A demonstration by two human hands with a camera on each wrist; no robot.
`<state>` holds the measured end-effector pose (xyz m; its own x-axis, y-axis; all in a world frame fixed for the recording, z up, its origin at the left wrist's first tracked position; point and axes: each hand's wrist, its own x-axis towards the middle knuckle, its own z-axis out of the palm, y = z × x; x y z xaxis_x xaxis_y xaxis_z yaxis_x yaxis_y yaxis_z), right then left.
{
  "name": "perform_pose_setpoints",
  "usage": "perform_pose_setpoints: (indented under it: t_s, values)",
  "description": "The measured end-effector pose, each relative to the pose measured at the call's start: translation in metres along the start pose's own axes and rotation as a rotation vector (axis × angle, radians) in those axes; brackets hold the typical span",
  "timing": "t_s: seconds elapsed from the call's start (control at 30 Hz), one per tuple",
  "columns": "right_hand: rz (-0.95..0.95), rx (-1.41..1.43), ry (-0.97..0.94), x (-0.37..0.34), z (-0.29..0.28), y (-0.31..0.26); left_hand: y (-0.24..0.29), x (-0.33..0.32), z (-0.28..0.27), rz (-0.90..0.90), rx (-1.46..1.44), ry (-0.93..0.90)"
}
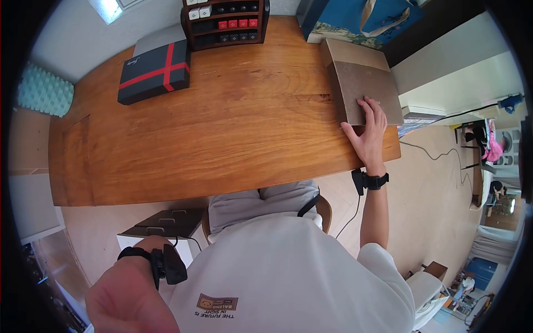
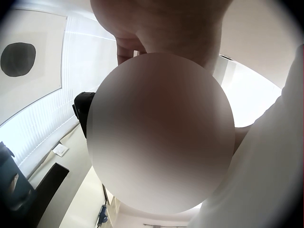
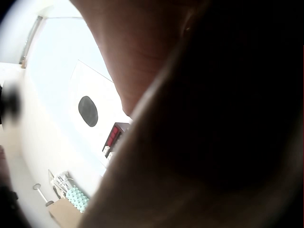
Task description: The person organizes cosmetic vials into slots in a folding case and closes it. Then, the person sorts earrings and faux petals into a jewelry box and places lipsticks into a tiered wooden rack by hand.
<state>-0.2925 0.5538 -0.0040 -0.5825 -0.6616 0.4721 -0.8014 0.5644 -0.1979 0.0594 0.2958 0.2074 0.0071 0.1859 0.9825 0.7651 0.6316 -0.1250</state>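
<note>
My right hand [image 1: 368, 136] rests on the near end of a brown cardboard box [image 1: 363, 83] at the table's right end. Its fingers lie loosely bent on the box top, and the thumb points out at the near left corner. In the right wrist view, part of that hand [image 3: 130, 57] shows above a dark blurred surface. My left hand [image 1: 127, 297] is raised close to the head camera, off the table. The frame edge cuts off its fingers in the head view. In the left wrist view the hand [image 2: 166, 28] hangs at the top, partly covered by a blurred disc.
On the wooden table [image 1: 222, 127] lies a black gift box [image 1: 155, 72] with a red ribbon, left of a small rack [image 1: 225, 25] of dice-like cubes. A blue paper bag [image 1: 361, 19] stands behind the cardboard box. A mint foam roller [image 1: 45, 89] stands left.
</note>
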Motion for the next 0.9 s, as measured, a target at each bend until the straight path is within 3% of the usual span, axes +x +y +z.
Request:
perform_pose_setpoints:
  t_s: [0.27, 0.67, 0.77, 0.83, 0.9]
  values:
    - [0.003, 0.003, -0.013, 0.001, -0.001, -0.002, -0.003, -0.002, -0.006, -0.058, 0.045, -0.071]
    - [0.000, -0.011, -0.017, 0.000, 0.001, 0.000, -0.003, -0.010, -0.006, 0.013, -0.002, -0.003]
    - [-0.004, -0.017, -0.011, 0.000, 0.000, 0.000, 0.000, -0.021, -0.014, 0.010, 0.101, -0.098]
    - [-0.015, -0.011, -0.002, 0.000, -0.001, -0.001, -0.006, -0.038, -0.013, -0.033, -0.001, 0.100]
    - [-0.017, 0.021, -0.007, -0.003, -0.003, -0.003, 0.007, -0.015, -0.030, -0.848, 0.313, -0.292]
